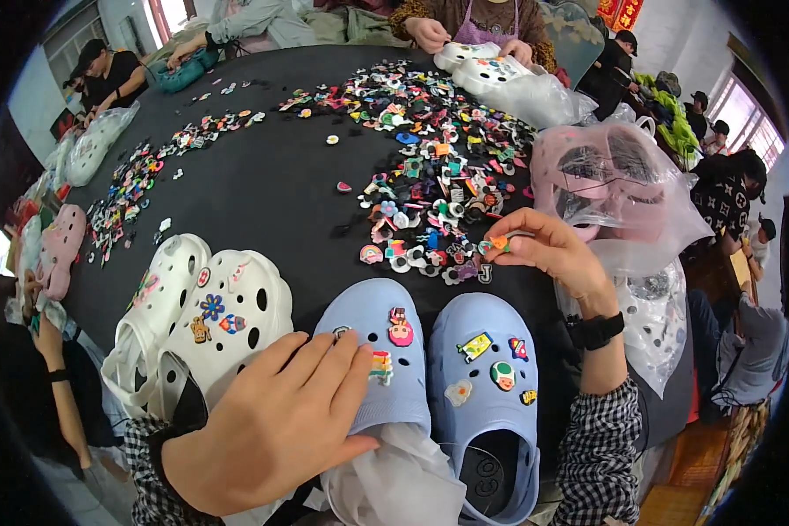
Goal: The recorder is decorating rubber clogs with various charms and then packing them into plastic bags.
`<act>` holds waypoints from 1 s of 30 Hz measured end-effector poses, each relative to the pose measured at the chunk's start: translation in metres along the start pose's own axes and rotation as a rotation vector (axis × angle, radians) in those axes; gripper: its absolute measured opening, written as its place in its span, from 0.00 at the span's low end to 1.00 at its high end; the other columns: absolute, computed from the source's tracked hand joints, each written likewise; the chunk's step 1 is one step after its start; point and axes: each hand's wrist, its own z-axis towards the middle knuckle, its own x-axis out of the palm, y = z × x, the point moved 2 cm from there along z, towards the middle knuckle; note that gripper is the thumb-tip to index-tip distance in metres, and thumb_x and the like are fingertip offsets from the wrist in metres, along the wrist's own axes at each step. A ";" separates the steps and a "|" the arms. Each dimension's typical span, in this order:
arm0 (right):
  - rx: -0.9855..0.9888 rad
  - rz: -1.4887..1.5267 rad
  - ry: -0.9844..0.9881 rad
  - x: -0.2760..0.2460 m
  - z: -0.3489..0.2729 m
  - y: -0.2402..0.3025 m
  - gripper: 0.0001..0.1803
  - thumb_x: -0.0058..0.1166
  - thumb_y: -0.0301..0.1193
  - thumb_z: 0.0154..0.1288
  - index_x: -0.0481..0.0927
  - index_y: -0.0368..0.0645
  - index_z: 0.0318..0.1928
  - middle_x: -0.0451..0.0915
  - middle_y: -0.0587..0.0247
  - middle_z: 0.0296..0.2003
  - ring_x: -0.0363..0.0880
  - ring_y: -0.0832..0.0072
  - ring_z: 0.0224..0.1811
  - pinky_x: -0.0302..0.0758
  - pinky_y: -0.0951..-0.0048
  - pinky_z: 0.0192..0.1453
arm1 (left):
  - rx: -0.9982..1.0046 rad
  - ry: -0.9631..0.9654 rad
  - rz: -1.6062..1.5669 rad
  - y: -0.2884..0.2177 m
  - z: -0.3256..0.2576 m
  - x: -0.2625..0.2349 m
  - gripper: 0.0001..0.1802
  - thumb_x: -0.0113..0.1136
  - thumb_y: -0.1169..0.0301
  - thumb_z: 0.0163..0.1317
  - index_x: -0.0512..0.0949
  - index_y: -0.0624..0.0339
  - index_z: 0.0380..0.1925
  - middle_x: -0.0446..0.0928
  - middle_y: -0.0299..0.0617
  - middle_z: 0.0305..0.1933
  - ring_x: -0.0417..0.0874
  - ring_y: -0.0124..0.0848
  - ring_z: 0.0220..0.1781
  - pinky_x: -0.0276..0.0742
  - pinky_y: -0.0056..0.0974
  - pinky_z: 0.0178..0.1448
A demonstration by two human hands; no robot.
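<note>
My left hand point(280, 412) lies over the toe of the left light-blue clog point(359, 307), fingers stretched flat and thumb apart by the foot opening. A pink-haired figure charm point(401, 327) and a rainbow charm point(381, 366) sit on that clog; another under my fingertips is partly hidden. White paper point(399, 478) fills its heel. At the near edge of the charm pile point(430, 193), my right hand point(552, 250) pinches a small orange-and-green shoe charm point(497, 245) between thumb and fingers. Beside the left clog stands the right light-blue clog point(465, 324) with several charms fitted.
White clogs with charms point(254, 307) stand to the left on the black table point(263, 193). Bagged pink clogs point(605, 175) and a bagged white pair point(653, 324) are at the right. Across the table a person handles white clogs point(486, 74). Another charm heap point(136, 180) lies far left.
</note>
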 end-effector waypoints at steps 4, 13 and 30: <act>-0.057 -0.084 0.037 0.004 -0.003 0.011 0.12 0.54 0.23 0.73 0.77 0.36 0.54 0.80 0.63 0.49 0.82 0.74 0.53 0.79 0.73 0.57 | -0.010 0.003 -0.009 -0.001 -0.003 -0.003 0.42 0.71 0.51 0.48 0.75 0.74 0.56 0.76 0.58 0.59 0.79 0.49 0.58 0.74 0.47 0.64; -0.214 -0.161 0.140 0.056 -0.016 0.052 0.10 0.55 0.14 0.67 0.81 0.36 0.47 0.80 0.61 0.49 0.81 0.76 0.49 0.79 0.74 0.56 | -0.090 0.085 0.081 0.002 -0.007 0.001 0.43 0.65 0.42 0.56 0.75 0.75 0.54 0.76 0.59 0.57 0.78 0.47 0.58 0.71 0.45 0.64; -0.250 -0.677 0.605 0.125 0.034 0.084 0.08 0.56 0.20 0.68 0.83 0.38 0.46 0.83 0.62 0.42 0.82 0.75 0.43 0.79 0.71 0.48 | -0.033 0.052 0.160 0.004 -0.011 0.012 0.39 0.64 0.41 0.57 0.79 0.75 0.45 0.79 0.49 0.39 0.82 0.40 0.43 0.74 0.38 0.48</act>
